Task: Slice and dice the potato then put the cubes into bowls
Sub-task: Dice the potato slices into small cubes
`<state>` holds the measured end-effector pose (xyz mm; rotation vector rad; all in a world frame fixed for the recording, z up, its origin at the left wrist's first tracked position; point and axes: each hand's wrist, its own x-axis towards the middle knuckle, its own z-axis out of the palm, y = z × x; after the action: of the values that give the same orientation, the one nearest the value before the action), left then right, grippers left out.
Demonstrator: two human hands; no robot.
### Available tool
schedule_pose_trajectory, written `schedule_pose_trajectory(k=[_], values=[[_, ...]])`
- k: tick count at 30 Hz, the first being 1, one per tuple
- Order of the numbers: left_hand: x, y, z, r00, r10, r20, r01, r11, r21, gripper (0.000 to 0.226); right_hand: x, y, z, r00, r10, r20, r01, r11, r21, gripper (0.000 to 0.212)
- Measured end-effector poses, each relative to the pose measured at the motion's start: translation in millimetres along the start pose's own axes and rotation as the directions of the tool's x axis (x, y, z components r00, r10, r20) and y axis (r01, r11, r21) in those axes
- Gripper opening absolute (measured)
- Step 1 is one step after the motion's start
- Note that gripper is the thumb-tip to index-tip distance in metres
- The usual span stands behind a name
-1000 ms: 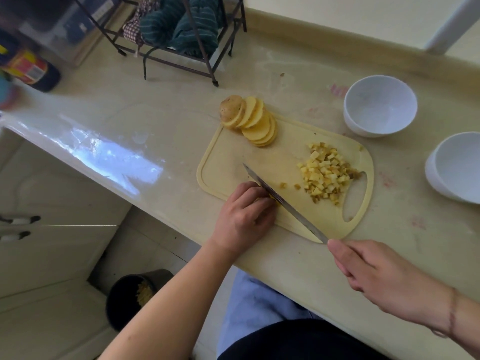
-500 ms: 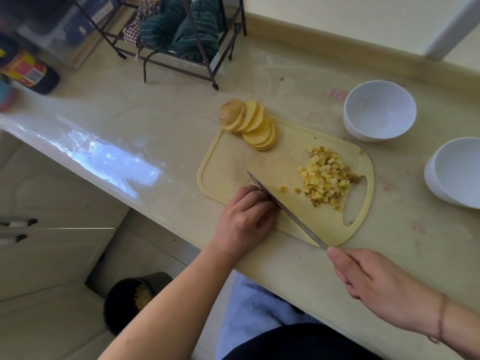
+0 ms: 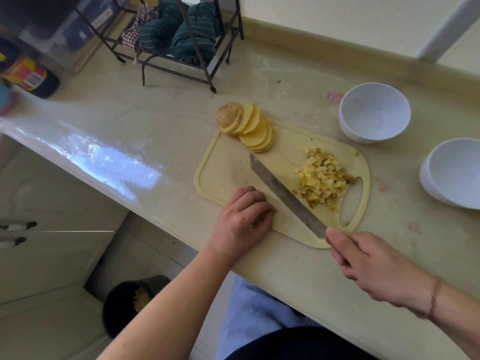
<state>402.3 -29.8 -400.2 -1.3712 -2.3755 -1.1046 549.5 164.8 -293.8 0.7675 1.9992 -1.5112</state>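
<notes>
The right hand [image 3: 374,266] is gripping the knife [image 3: 285,194], blade lying across the board [image 3: 223,175] beside the cubes [image 3: 322,178] at 3 o'clock. The left hand [image 3: 242,219] is resting curled on the board; whether it holds potato is hidden. Slices [image 3: 253,127] are sitting at 12 o'clock, bowls [image 3: 374,111] beyond on the desk [image 3: 155,107]

A shiny beige surface [image 3: 181,107] runs along a pale wall [image 3: 337,14]. Light shines on its edge. Cream cupboard doors [image 3: 46,193] stand below, above a pale tiled floor [image 3: 145,255].
</notes>
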Motion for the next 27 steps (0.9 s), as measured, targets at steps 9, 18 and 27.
schedule_pose_trajectory(k=[9, 18, 27], values=[[0.3, -0.4, 0.7, 1.000, -0.017, 0.015, 0.017, 1.000, -0.022, 0.006, -1.5, 11.2, -14.0, 0.995, 0.096, -0.019, -0.094, 0.991, 0.100, 0.057], [31.2, 35.9, -33.3, 0.952, -0.045, -0.302, 0.021, 0.996, -0.083, 0.014, -19.6, 32.9, -23.0, 0.927, -0.318, -0.200, 0.119, 0.754, -0.646, 0.072], [80.7, 34.9, -1.7, 0.910, -0.103, 0.402, 0.078, 0.994, 0.078, 0.033, -8.5, 44.1, -18.1, 0.860, -0.458, -0.224, 0.023, 0.473, -0.881, 0.072]])
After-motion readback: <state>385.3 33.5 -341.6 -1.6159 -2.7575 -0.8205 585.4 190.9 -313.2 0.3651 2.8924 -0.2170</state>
